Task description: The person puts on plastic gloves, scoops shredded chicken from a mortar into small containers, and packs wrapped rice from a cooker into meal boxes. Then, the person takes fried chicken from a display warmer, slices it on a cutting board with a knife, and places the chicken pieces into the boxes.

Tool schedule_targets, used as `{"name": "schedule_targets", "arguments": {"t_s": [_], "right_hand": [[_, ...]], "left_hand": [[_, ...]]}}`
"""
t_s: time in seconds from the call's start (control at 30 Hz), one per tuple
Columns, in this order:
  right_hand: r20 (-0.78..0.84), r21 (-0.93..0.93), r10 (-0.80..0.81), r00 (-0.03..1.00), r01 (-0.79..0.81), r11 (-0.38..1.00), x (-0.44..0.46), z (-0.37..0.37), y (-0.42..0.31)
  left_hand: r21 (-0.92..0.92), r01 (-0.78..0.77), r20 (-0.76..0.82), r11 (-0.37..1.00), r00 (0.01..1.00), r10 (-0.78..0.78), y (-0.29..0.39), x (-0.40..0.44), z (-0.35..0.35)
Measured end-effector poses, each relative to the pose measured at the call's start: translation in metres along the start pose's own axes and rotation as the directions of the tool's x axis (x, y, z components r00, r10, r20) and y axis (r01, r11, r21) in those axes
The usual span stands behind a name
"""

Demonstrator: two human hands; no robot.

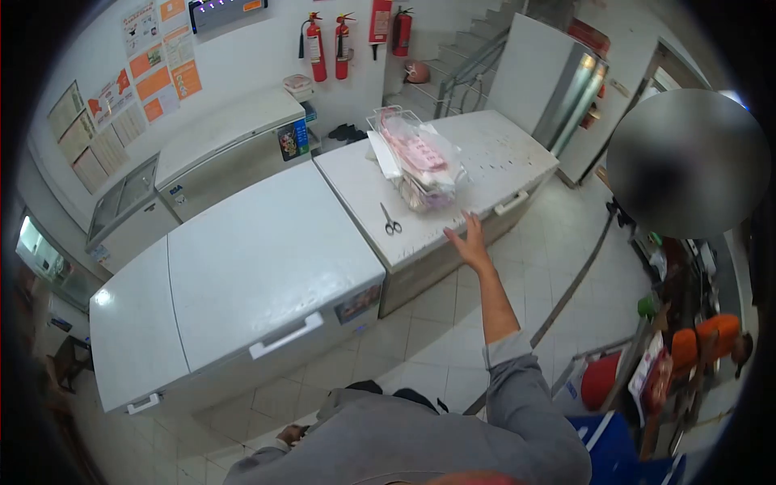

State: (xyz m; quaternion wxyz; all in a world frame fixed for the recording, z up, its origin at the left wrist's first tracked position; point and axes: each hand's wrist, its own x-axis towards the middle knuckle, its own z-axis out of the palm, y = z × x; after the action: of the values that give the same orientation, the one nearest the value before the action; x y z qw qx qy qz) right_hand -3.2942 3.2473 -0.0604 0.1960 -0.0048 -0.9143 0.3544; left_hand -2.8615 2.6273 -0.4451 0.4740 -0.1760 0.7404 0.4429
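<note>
My right hand point(469, 241) reaches out over the front edge of a white chest freezer point(493, 166), its fingers spread and nothing in them. Just beyond the fingertips is a wire basket point(394, 121) loaded with clear plastic bags and pink-printed packaging point(424, 153). A pair of scissors point(390, 220) with dark handles lies on the lid, left of my right hand. My left hand point(293, 435) is low beside my body, partly covered by my grey sleeve; its fingers are too small and dark to make out.
A second white chest freezer point(275, 242) with a white handle point(287, 336) adjoins on the left. Another freezer point(230, 137) stands along the wall. Fire extinguishers point(314, 48) hang behind. Stairs point(469, 56) rise at the back. A blurred round patch covers the right; crowded goods lie below it.
</note>
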Motion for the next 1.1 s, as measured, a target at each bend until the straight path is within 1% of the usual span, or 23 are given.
{"name": "schedule_targets", "arguments": {"t_s": [0.1, 0.2, 0.27, 0.37, 0.4, 0.43, 0.47, 0.53, 0.57, 0.6, 0.67, 0.7, 0.73, 0.77, 0.8, 0.87, 0.9, 0.93, 0.97, 1.0, 1.03, 1.07, 1.1], "right_hand": [[0.011, -0.104, -0.086, 0.996, 0.087, 0.991, 0.14, 0.027, -0.007], [-0.021, -0.169, -0.163, 0.986, 0.158, 0.973, 0.285, 0.073, -0.018], [-0.018, -0.159, -0.252, 0.968, 0.246, 0.956, 0.367, 0.122, -0.008], [0.092, -0.198, -0.223, 0.971, 0.237, 0.951, 0.477, 0.203, 0.012], [0.212, -0.239, -0.163, 0.963, 0.213, 0.947, 0.494, 0.214, 0.015], [0.327, -0.284, -0.097, 0.94, 0.196, 0.939, 0.505, 0.221, 0.02], [0.436, -0.333, -0.025, 0.9, 0.187, 0.924, 0.517, 0.231, 0.025], [0.614, -0.344, 0.108, 0.782, 0.142, 0.928, 0.555, 0.291, 0.088], [0.577, -0.268, 0.04, 0.816, 0.143, 0.953, 0.57, 0.317, 0.114], [0.529, -0.189, -0.025, 0.848, 0.146, 0.971, 0.587, 0.333, 0.134], [0.431, 0.165, -0.309, 0.848, 0.263, 0.951, 0.631, 0.327, 0.16], [0.328, 0.111, -0.24, 0.914, 0.215, 0.97, 0.636, 0.289, 0.139], [0.252, 0.182, -0.202, 0.946, 0.159, 0.97, 0.632, 0.231, 0.105], [0.339, 0.412, -0.148, 0.929, -0.005, 0.911, 0.635, 0.192, 0.094], [0.435, 0.591, -0.114, 0.893, -0.188, 0.784, 0.634, 0.165, 0.091], [0.466, 0.81, -0.146, 0.872, -0.354, 0.468, 0.612, 0.127, 0.066], [0.485, 0.859, -0.163, 0.859, -0.432, 0.275, 0.59, 0.12, 0.059], [0.586, 0.811, -0.259, 0.768, -0.556, 0.183, 0.56, 0.118, 0.054], [0.661, 0.729, -0.368, 0.654, -0.676, 0.108, 0.532, 0.116, 0.051], [0.586, 0.69, -0.663, 0.466, -0.716, 0.106, 0.506, 0.156, 0.081], [0.666, 0.743, -0.525, 0.53, -0.532, 0.405, 0.494, 0.279, 0.149], [0.705, 0.708, -0.696, 0.136, -0.173, 0.684, 0.406, 0.229, 0.058], [0.668, 0.539, -0.735, -0.114, -0.607, 0.584, 0.345, 0.144, -0.018]], "left_hand": [[-0.227, -0.083, -0.116, 0.97, 0.992, 0.057, 0.121, 0.043, 0.015], [-0.324, -0.03, -0.275, 0.946, 0.959, -0.064, 0.237, 0.093, 0.028], [-0.47, -0.108, -0.38, 0.876, 0.921, -0.09, 0.297, 0.095, 0.042], [-0.638, -0.265, -0.55, 0.723, 0.814, -0.187, 0.358, 0.12, 0.075], [-0.672, -0.316, -0.595, 0.67, 0.769, -0.234, 0.368, 0.127, 0.09], [-0.714, -0.287, -0.597, 0.639, 0.726, -0.341, 0.386, 0.13, 0.112], [-0.767, -0.256, -0.546, 0.588, 0.742, -0.39, 0.404, 0.134, 0.132], [-0.833, -0.176, -0.448, 0.525, 0.771, -0.453, 0.445, 0.128, 0.178], [-0.81, -0.175, -0.446, 0.56, 0.804, -0.394, 0.46, 0.125, 0.198], [-0.815, -0.118, -0.414, 0.567, 0.804, -0.427, 0.476, 0.125, 0.216], [-0.82, -0.273, -0.499, 0.503, 0.772, -0.393, 0.49, 0.126, 0.255], [-0.859, -0.236, -0.455, 0.455, 0.76, -0.464, 0.499, 0.115, 0.272], [-0.891, -0.207, -0.41, 0.403, 0.747, -0.523, 0.519, 0.102, 0.279], [-0.919, -0.188, -0.367, 0.348, 0.733, -0.573, 0.547, 0.091, 0.271], [-0.908, -0.179, -0.384, 0.378, 0.716, -0.583, 0.558, 0.087, 0.268], [-0.883, -0.168, -0.425, 0.438, 0.682, -0.596, 0.577, 0.08, 0.258], [-0.847, -0.234, -0.499, 0.478, 0.66, -0.562, 0.585, 0.078, 0.25], [-0.806, -0.3, -0.569, 0.511, 0.63, -0.528, 0.596, 0.077, 0.239], [-0.778, -0.384, -0.619, 0.497, 0.602, -0.504, 0.62, 0.068, 0.224], [-0.744, -0.47, -0.667, 0.475, 0.56, -0.491, 0.646, 0.057, 0.211], [-0.678, -0.565, -0.735, 0.47, 0.527, -0.426, 0.667, 0.044, 0.201], [-0.599, -0.657, -0.8, 0.458, 0.464, -0.381, 0.682, 0.028, 0.195], [-0.535, -0.756, -0.838, 0.378, 0.417, -0.352, 0.695, 0.009, 0.193]]}}
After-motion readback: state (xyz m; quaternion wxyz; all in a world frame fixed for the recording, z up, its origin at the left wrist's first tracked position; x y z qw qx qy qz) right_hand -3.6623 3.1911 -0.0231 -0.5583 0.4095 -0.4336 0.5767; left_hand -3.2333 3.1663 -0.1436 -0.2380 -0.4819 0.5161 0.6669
